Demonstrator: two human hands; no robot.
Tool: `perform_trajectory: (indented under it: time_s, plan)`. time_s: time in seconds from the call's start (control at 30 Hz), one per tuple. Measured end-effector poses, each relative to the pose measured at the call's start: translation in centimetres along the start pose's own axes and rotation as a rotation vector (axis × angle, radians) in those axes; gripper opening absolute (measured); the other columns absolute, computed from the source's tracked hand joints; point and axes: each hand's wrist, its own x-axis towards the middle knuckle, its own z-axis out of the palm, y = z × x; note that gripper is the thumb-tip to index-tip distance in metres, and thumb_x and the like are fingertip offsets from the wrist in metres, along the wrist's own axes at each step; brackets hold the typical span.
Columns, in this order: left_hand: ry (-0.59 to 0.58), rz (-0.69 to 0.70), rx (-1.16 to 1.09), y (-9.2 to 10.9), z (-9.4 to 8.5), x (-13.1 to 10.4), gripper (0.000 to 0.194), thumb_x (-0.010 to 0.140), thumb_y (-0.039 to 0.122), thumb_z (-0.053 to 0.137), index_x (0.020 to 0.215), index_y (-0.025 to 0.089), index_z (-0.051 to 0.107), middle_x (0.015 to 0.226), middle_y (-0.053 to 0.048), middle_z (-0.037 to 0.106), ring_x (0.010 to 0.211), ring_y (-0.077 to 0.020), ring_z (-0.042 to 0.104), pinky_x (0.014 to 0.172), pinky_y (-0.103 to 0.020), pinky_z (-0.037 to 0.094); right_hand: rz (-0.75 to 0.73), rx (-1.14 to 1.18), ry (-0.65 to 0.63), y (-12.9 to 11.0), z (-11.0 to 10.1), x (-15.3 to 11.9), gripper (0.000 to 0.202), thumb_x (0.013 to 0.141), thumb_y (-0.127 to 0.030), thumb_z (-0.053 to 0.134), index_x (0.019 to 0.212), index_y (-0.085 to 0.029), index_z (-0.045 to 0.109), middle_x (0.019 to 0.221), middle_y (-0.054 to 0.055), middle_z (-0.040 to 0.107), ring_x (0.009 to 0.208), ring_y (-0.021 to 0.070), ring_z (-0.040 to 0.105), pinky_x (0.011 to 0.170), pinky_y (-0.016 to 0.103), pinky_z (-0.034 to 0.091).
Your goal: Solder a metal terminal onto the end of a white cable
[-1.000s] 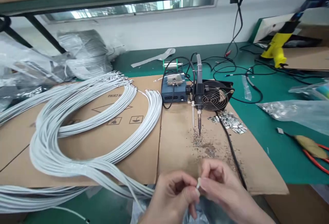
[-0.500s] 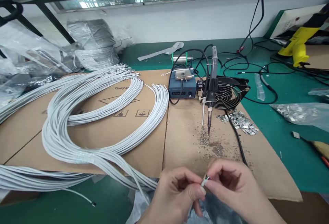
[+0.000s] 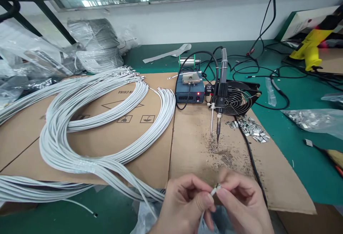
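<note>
Cable (image 3: pixel 213 191): lower part of frame, right of centre; long axis slanting, tip up and right; smooth white round sheath, dark bit at tip.
Left hand (image 3: pixel 187 200): thumb and forefinger pinching the sheath.
Right hand (image 3: pixel 242 198): thumb and forefinger pinched on the tip.
Cardboard (image 3: pixel 193 126): mid-frame, brown, flat, gritty with dark specks (image 3: pixel 226 157).
Soldering iron (image 3: pixel 222 83): above hands, near upright, point down; ribbed grey handle.
Coiled cables (image 3: pixel 53 137): left of frame; thick white loops.

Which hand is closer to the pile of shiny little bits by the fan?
Right. The right hand is on the near side of the pile of shiny bits, slightly left of it; the left hand is also on the near side, but farther left.
</note>
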Motion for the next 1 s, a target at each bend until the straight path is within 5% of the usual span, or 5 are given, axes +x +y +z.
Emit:
perform_trajectory:
  time_s: [0.13,0.23,0.53,0.9,1.0]
  plan:
    - [0.084,0.051,0.042,0.4,-0.1,-0.1,0.035,0.062,0.040,0.075,0.065,0.010,0.057,0.052,-0.003,0.059,0.037,-0.0077,0.053,0.030,-0.007,0.028,-0.110,-0.033,0.017,-0.8,-1.8,0.8,0.019,0.081,-0.025,0.060,0.064,-0.018,0.054,0.058,-0.001,0.041,0.053,0.0101,0.038,0.049,0.019,0.033]
    - [0.111,0.103,0.102,0.5,-0.2,-0.1,0.034,0.063,0.041,0.074,0.064,0.010,0.059,0.050,-0.003,0.058,0.036,-0.0067,0.050,0.031,-0.009,0.027,-0.088,-0.307,-0.091,-1.3,-2.4,1.3,0.012,0.077,-0.022,0.062,0.067,-0.019,0.058,0.059,0.000,0.047,0.054,0.0111,0.042,0.048,0.019,0.033]
    - [0.090,0.267,0.321,0.1,-0.2,0.0,0.019,0.067,0.029,0.072,0.061,0.012,0.065,0.045,-0.002,0.056,0.037,-0.0069,0.049,0.038,-0.012,0.033,0.039,-0.539,-0.175,-2.0,-0.3,1.3,0.018,0.071,-0.028,0.064,0.059,-0.016,0.058,0.053,0.000,0.043,0.047,0.0109,0.036,0.044,0.024,0.023]
    - [0.023,0.088,0.034,-0.5,0.2,0.0,0.033,0.066,0.037,0.074,0.062,0.010,0.056,0.046,0.000,0.054,0.037,-0.0034,0.047,0.040,-0.010,0.036,-0.161,-0.405,-0.046,-0.4,0.4,0.3,0.025,0.077,-0.022,0.061,0.054,-0.015,0.055,0.052,0.001,0.043,0.049,0.0112,0.039,0.046,0.023,0.025]
    - [-0.011,0.014,-0.061,-0.3,0.3,-0.2,0.032,0.064,0.034,0.076,0.065,0.010,0.055,0.052,-0.001,0.058,0.039,-0.0052,0.052,0.038,-0.009,0.035,0.016,-0.125,-0.059,-0.4,0.8,0.2,0.022,0.075,-0.027,0.065,0.057,-0.017,0.058,0.055,0.001,0.043,0.049,0.0104,0.041,0.043,0.020,0.028]
